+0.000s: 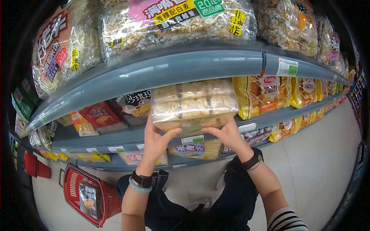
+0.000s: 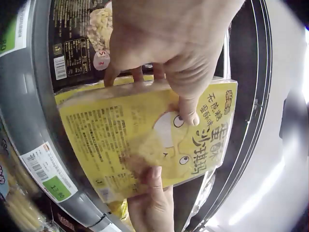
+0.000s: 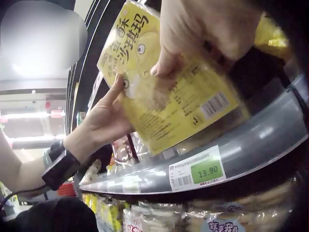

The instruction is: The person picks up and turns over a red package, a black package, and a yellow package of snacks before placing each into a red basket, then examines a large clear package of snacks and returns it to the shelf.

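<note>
A clear-wrapped package of pale puffed blocks (image 1: 194,102) is held by both hands at the edge of the middle shelf in the head view. Its yellow printed face (image 2: 140,130) with cartoon eyes shows in the left wrist view. The left hand (image 1: 156,140) grips one side, thumb on the yellow face and fingers round the edge. The right hand (image 1: 227,136) grips the opposite side the same way, and its thumb presses the yellow face (image 3: 178,101) in the right wrist view. The package's far side is hidden.
Above hangs the upper shelf edge (image 1: 162,65) with large puffed-grain bags. Yellow bread bags (image 1: 266,94) stand right of the package, a dark box (image 1: 135,107) left. A red basket (image 1: 111,200) holding a dark package stands on the floor at lower left.
</note>
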A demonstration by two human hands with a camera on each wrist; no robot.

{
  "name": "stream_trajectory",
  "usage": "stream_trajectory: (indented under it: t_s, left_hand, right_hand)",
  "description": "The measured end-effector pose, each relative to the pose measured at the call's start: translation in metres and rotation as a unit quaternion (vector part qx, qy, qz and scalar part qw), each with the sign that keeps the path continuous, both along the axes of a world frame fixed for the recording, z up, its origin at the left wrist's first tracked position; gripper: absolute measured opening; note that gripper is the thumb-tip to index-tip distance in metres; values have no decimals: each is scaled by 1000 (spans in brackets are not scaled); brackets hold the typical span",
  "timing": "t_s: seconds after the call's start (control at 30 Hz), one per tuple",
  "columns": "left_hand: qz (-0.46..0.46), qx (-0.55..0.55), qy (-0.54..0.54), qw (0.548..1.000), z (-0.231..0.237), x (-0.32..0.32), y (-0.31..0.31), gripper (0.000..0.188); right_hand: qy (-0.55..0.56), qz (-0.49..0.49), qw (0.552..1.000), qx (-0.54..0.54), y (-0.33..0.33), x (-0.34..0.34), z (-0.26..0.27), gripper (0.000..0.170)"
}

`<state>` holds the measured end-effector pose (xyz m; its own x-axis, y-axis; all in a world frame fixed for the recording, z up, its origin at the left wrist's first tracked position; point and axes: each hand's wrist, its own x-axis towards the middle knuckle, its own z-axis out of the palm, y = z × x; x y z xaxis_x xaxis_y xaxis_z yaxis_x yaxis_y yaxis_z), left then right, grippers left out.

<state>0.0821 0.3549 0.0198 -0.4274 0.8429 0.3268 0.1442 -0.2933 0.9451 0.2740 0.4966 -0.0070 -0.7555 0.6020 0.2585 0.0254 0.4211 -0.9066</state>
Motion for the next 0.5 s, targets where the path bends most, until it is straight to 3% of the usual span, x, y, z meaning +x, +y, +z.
stream_trajectory:
  t_s: [0.07, 0.17, 0.33, 0.37, 0.43, 0.5]
  left_hand:
    - [8, -7, -22, 1000, -1, -1, 3, 64]
    - [48, 23, 4, 999, -20, -5, 18, 65]
    - [71, 45, 67, 994, -25, 5, 11, 67]
    - [70, 45, 66, 994, -32, 1, 7, 67]
    - [87, -40, 111, 989, -35, -3, -2, 73]
    - [73, -47, 64, 994, -42, 0, -9, 81]
  right_hand:
    - [93, -64, 994, 4, -3, -6, -3, 81]
    - [135, -105, 984, 46, -1, -14, -7, 85]
    - [123, -103, 986, 40, 1, -8, -17, 85]
    - [80, -90, 992, 40, 4, -3, -17, 86]
    - [46, -83, 995, 19, -1, 2, -10, 88]
    - [24, -116, 991, 66, -6, 5, -8, 89]
